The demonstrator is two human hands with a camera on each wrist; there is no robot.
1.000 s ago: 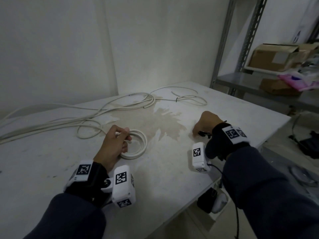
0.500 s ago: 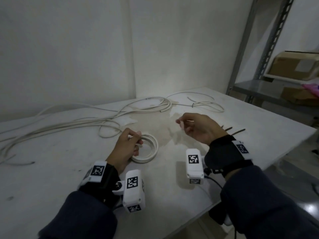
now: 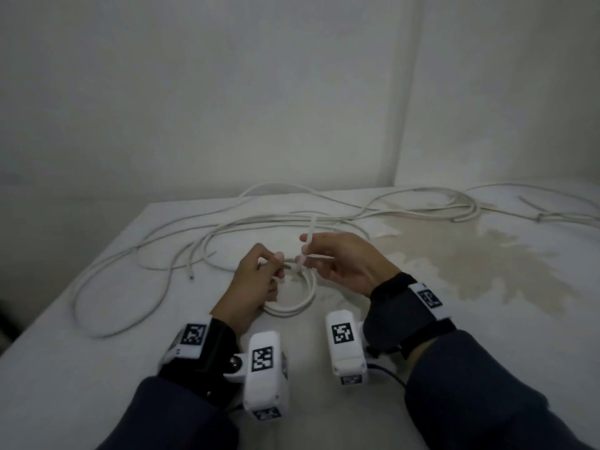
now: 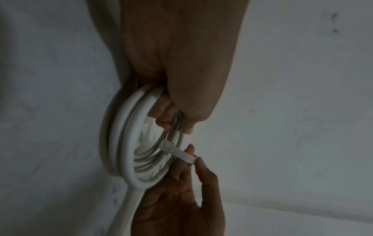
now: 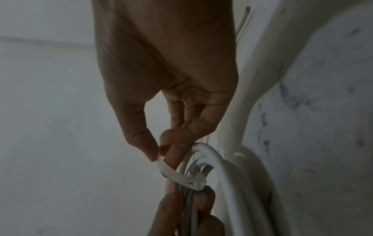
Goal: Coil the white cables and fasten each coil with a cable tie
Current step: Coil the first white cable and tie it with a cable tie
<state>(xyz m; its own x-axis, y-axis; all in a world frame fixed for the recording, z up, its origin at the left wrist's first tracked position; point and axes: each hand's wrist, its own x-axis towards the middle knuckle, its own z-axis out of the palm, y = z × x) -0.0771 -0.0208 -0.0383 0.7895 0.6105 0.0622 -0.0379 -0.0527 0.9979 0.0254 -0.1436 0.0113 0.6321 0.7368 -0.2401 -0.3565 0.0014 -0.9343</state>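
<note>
A small coil of white cable [image 3: 292, 303] lies on the white table [image 3: 130, 336] between my hands. My left hand [image 3: 256, 280] grips the coil's far left side, fingers curled round its strands [image 4: 129, 143]. My right hand [image 3: 331, 258] pinches a translucent white cable tie [image 3: 306, 248] between thumb and fingers. The tie's head end [image 4: 167, 146] points at the coil's strands, right beside my left fingers. In the right wrist view the cable tie [image 5: 181, 177] curves from my right fingertips [image 5: 153, 151] to the coil [image 5: 232, 175].
Several long loose white cables [image 3: 227, 228] sprawl across the back and left of the table. More cable loops [image 3: 454, 206] lie at the back right. A brownish stain [image 3: 470, 261] covers the table to the right. Walls stand close behind.
My right hand came from the table's right side with a cable tie and brought it to the coil. The left hand kept its hold on the coil. The head view swung left.
</note>
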